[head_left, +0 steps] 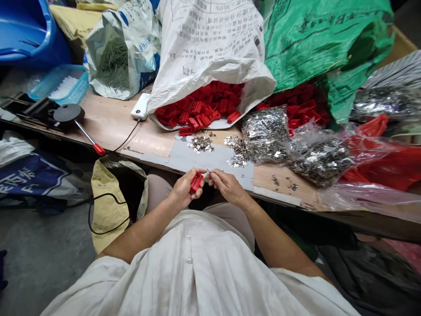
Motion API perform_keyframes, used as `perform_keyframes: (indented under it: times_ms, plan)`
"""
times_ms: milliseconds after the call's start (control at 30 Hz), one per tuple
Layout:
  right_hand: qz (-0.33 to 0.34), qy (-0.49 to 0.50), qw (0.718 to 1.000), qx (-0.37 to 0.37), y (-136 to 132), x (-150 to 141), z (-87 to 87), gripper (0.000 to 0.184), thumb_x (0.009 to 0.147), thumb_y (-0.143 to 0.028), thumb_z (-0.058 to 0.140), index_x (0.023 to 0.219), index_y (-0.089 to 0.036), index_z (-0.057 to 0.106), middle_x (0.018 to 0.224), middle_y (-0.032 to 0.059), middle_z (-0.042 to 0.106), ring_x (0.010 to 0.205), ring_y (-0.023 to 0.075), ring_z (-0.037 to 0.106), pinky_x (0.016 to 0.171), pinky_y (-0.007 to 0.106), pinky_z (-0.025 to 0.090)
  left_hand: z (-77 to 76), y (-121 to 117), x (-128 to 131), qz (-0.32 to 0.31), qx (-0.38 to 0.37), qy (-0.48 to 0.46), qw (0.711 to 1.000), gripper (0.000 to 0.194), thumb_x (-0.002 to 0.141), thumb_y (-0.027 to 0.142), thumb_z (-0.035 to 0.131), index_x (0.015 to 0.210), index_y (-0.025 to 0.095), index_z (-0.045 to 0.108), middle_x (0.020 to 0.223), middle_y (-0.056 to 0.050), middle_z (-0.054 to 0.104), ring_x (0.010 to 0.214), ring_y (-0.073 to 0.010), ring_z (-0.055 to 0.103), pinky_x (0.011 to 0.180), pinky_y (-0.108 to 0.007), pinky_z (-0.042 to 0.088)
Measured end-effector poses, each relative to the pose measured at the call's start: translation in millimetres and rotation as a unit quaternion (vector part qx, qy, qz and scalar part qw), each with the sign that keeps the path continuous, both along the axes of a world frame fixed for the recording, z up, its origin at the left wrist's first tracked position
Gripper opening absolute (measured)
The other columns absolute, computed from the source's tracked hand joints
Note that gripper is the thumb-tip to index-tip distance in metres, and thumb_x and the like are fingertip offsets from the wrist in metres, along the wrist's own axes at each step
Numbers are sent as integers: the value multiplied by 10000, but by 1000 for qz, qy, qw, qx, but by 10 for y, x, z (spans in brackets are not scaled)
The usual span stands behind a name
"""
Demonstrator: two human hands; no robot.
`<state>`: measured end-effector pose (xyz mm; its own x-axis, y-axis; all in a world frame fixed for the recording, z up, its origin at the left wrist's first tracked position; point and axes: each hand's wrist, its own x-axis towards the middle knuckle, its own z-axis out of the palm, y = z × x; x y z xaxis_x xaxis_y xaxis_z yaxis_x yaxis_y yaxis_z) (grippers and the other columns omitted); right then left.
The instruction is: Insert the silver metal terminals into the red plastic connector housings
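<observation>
Just in front of the bench edge, my left hand (184, 188) is closed around a small red plastic housing (197, 181), its hollow side showing. Close by on the right, my right hand (226, 186) pinches a tiny metal piece (208, 171), too small to make out clearly. The fingertips of both hands almost meet. Beyond them, a grey sheet (197, 158) lies on the bench with a heap of small metal clips (201, 144) and a second heap of metal clips (237, 159) on it.
A white sack (210, 44) spills red housings (204, 107). Bagged metal parts (266, 134) and a green sack (325, 44) stand right. Leftward are a white phone (140, 105) with a cable, a red-handled lever press (70, 114) and a blue basket (79, 85). An open yellow sack (107, 210) hangs below.
</observation>
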<state>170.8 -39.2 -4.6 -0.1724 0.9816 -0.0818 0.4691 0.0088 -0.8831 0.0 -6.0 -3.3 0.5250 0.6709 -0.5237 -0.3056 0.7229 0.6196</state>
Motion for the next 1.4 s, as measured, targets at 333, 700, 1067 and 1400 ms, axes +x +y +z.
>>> perform_keyframes:
  times_ms: [333, 700, 1067, 1400]
  plan:
    - [49, -127, 991, 1, -43, -98, 91, 276, 970, -329, 358, 805, -215, 549, 701, 3, 596, 609, 130, 500, 610, 252, 334, 39, -47, 74, 45, -30, 34, 998, 297, 936, 399, 429, 857, 137, 546, 578, -5, 551, 356, -98, 500, 322, -167, 263]
    - [69, -83, 992, -57, -77, -115, 46, 287, 960, -313, 366, 755, -214, 540, 591, -35, 538, 555, 112, 478, 573, 233, 336, -49, -194, 117, 53, 95, 99, 989, 347, 872, 526, 521, 820, 186, 477, 537, 54, 519, 296, -40, 385, 321, -145, 161]
    - [71, -104, 991, -54, 8, -107, 59, 351, 975, -356, 356, 726, -207, 553, 622, -14, 609, 582, 119, 524, 609, 250, 357, -48, -126, 96, 44, 35, 29, 998, 338, 857, 504, 541, 817, 175, 478, 543, 36, 534, 286, -49, 380, 319, -161, 165]
    - [71, -140, 987, -40, 2, -175, 62, 336, 971, -326, 348, 707, -214, 524, 625, 3, 597, 564, 130, 504, 589, 257, 331, -104, -195, 122, 57, 123, 105, 985, 352, 897, 551, 456, 843, 204, 443, 558, 63, 518, 313, -46, 394, 322, -157, 195]
